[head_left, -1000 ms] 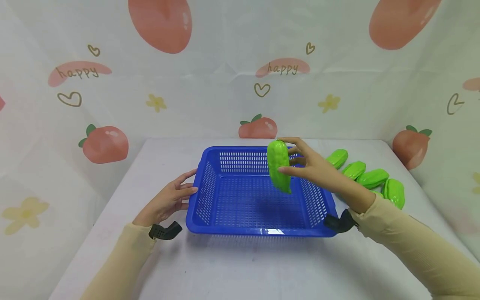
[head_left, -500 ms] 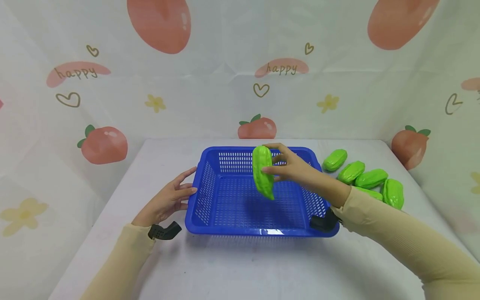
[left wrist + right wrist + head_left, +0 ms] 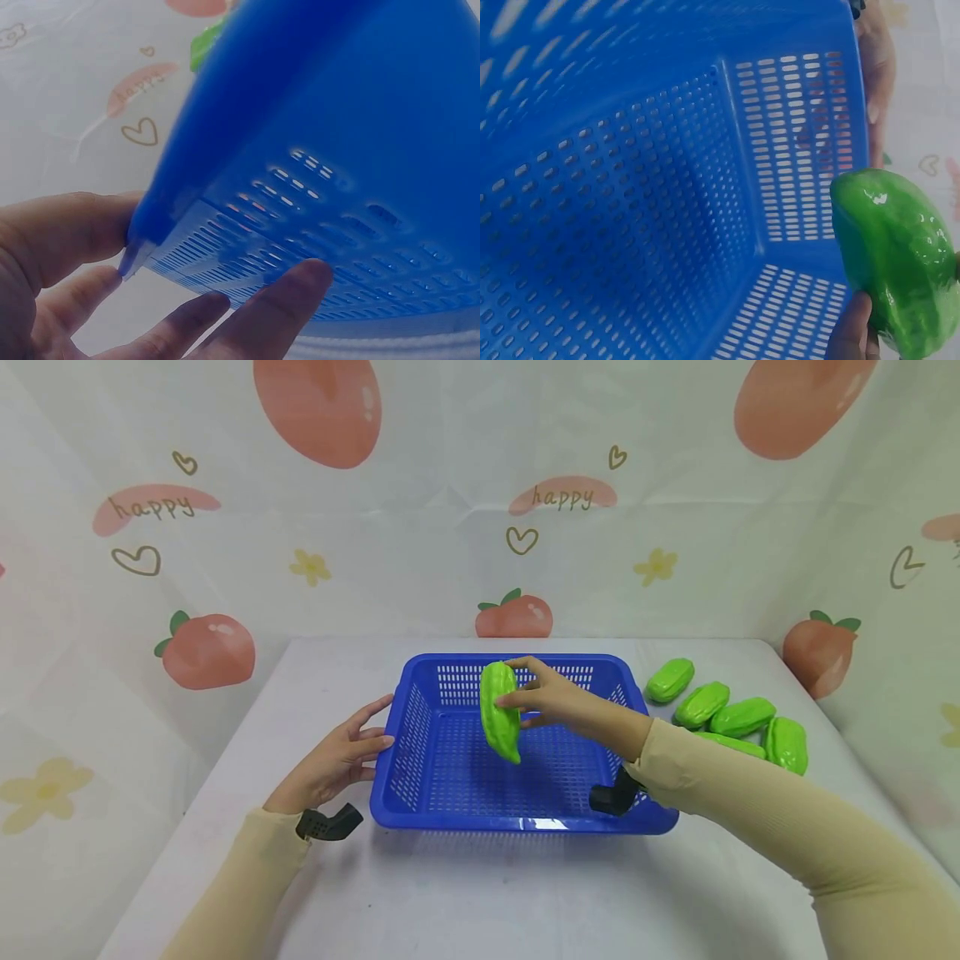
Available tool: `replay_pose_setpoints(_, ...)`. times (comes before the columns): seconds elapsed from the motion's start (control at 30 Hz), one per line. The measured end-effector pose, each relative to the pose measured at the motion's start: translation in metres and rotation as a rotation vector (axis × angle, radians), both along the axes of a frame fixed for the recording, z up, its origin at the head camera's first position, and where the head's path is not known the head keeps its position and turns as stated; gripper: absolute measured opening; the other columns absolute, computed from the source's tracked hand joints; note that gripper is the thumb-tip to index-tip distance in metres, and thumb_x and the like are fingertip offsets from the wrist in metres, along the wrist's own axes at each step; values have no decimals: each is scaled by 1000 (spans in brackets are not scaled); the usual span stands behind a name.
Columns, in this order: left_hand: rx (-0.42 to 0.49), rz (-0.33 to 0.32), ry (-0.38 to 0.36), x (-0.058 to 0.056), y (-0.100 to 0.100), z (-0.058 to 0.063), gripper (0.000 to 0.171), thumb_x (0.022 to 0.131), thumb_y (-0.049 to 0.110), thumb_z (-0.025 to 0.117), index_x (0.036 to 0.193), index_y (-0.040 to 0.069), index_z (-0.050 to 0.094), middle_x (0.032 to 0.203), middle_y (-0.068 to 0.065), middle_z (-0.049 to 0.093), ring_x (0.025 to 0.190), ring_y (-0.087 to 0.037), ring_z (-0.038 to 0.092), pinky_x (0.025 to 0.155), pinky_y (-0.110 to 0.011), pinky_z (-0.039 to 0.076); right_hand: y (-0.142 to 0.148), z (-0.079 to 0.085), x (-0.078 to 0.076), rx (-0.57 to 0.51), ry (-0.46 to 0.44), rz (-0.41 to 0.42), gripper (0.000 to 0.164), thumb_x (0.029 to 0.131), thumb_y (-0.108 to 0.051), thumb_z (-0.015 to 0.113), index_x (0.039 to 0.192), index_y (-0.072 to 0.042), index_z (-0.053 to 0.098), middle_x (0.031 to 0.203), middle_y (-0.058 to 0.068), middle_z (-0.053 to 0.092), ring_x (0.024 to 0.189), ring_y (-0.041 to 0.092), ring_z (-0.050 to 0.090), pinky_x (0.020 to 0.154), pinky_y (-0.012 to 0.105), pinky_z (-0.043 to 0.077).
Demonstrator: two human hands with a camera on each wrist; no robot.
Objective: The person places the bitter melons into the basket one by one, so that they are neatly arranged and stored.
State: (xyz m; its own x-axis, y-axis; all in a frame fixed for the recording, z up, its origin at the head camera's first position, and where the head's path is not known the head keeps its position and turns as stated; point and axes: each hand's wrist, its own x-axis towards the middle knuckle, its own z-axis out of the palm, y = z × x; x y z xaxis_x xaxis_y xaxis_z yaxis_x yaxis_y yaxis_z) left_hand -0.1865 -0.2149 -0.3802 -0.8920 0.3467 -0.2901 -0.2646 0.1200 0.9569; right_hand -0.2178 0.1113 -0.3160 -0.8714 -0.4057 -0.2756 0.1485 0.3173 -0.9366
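Note:
My right hand (image 3: 551, 700) pinches a glossy bright green bitter melon (image 3: 498, 710) between thumb and fingers. It hangs nearly upright over the blue plastic basket (image 3: 525, 825), tip down, apart from the basket floor. In the right wrist view the bitter melon (image 3: 892, 255) is close to the camera, with the basket's slotted walls (image 3: 799, 150) behind it. My left hand (image 3: 337, 760) rests against the basket's left side, fingers spread and fairly straight. Up close in the left wrist view, left fingers (image 3: 277, 307) touch the slotted wall and the rim.
Several more green bitter melons (image 3: 742, 717) lie on the white tabletop (image 3: 465, 902) right of the basket. Behind the table hangs a white cloth (image 3: 420, 543) printed with peaches and hearts. Black wrist cameras (image 3: 330, 822) sit on both wrists.
My right hand has carried the bitter melon leftward and slightly lower over the basket. The left hand and basket have stayed in place.

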Motion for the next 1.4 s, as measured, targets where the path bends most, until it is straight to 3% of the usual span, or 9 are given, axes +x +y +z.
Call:
replay_pose_setpoints(0.3,-30,-1,6,-1,-1,0,82,93,26,66,156,32,13,150,-25,35,105,-22,66,85,-39,57,-17,-10,-9,-42,-68,-26,75,90,-11,66,150,-20,22,123,22,57,102,32,66,92,47,54)
replay_pose_setpoints(0.6,-14,3,-2,-1,-2,-1,81,93,24,65,155,32,14,149,-25,35,105,-23,66,86,-40,57,-42,-20,-12,-47,-66,-29,74,88,-7,67,149,-17,26,124,25,55,100,35,65,89,46,55)
replay_pose_setpoints(0.87,-17,6,-5,-1,-1,-1,80,93,25,65,155,34,15,150,-25,34,106,-23,66,86,-41,57,-58,-30,-14,-42,-112,-51,75,86,-6,68,149,-16,27,126,25,52,87,28,63,88,43,56)
replay_pose_setpoints(1.17,-3,-6,4,0,-1,0,79,94,23,64,155,33,14,148,-25,37,106,-21,65,88,-43,56,-67,-44,-22,-65,-175,-77,71,88,-5,66,149,-13,28,129,26,53,107,41,63,94,48,52)
replay_pose_setpoints(1.4,3,-13,4,-1,0,0,79,95,22,63,155,33,15,147,-25,38,104,-21,66,88,-42,56,-73,-54,-27,-7,-179,-126,71,87,-7,68,147,-13,31,128,24,54,107,38,62,92,49,53)
